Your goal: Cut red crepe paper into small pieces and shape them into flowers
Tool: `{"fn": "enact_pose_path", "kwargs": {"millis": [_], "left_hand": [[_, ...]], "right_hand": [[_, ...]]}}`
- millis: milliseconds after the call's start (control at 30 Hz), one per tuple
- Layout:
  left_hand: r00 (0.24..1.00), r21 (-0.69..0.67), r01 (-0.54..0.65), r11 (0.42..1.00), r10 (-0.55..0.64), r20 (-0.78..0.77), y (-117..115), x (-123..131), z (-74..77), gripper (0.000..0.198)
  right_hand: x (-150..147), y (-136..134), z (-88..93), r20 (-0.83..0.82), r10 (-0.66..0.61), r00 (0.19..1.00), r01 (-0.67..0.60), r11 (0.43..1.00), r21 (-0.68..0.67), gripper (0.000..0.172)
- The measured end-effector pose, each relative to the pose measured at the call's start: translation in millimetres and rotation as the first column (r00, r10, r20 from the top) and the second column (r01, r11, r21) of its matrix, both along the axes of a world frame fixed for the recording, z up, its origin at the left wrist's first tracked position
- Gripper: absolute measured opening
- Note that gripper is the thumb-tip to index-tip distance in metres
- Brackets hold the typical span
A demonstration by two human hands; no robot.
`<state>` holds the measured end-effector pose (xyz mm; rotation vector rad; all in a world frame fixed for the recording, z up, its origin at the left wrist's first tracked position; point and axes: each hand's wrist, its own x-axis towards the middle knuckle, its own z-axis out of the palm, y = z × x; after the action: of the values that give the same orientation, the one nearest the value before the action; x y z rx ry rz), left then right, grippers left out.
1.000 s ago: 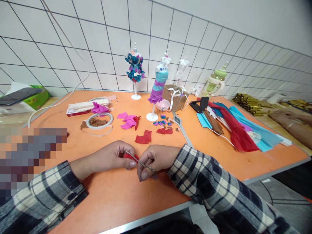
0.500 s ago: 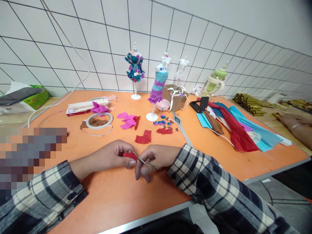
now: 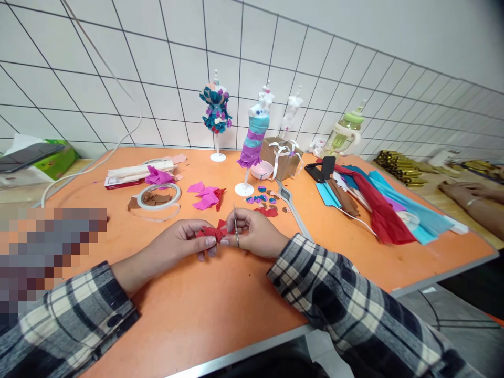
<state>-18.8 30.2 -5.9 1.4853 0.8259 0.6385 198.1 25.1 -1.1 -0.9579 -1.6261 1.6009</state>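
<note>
My left hand pinches a small crumpled piece of red crepe paper just above the orange table. My right hand is closed on small metal scissors, which point upward, and its fingertips also touch the red paper. Both hands meet near the table's middle. A red paper scrap lies just beyond my right hand.
Pink paper pieces, a tape roll and a red-and-white box lie at the left. Three small mannequin stands stand at the back. Red and blue tissue sheets lie at the right. Another person's hands rest at the far right.
Both hands moved forward and slightly up. The scissors swung from lying across the paper to pointing upward. The red paper now shows more between the fingers.
</note>
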Motion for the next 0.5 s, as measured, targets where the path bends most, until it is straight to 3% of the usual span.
{"fn": "enact_pose_path", "kwargs": {"millis": [133, 233, 333, 433, 500], "left_hand": [[0.999, -0.009, -0.048, 0.999, 0.048, 0.025, -0.5, 0.4, -0.2, 0.041], [0.994, -0.038, -0.102, 0.994, 0.104, 0.047, -0.8, 0.4, -0.8, 0.042], [0.983, -0.054, -0.163, 0.985, 0.166, 0.075, -0.8, 0.4, -1.8, 0.056], [0.973, -0.063, -0.199, 0.978, 0.204, 0.105, -0.4, 0.9, -2.4, 0.066], [0.972, -0.067, -0.199, 0.978, 0.206, 0.114, 0.0, 1.3, -2.5, 0.067]], "right_hand": [[2.3, 2.1, -1.2, -0.005, -0.022, 1.0, 0.022, 1.0, -0.016, 0.05], [2.7, 6.4, -2.7, -0.068, -0.135, 0.989, 0.139, 0.988, 0.061, 0.047], [4.3, 11.8, -4.8, -0.082, -0.255, 0.963, 0.264, 0.956, 0.126, 0.037], [9.6, 16.3, -8.3, 0.1, -0.406, 0.908, 0.361, 0.882, 0.303, 0.024], [14.3, 18.3, -10.6, 0.277, -0.479, 0.833, 0.326, 0.83, 0.453, 0.016]]}}
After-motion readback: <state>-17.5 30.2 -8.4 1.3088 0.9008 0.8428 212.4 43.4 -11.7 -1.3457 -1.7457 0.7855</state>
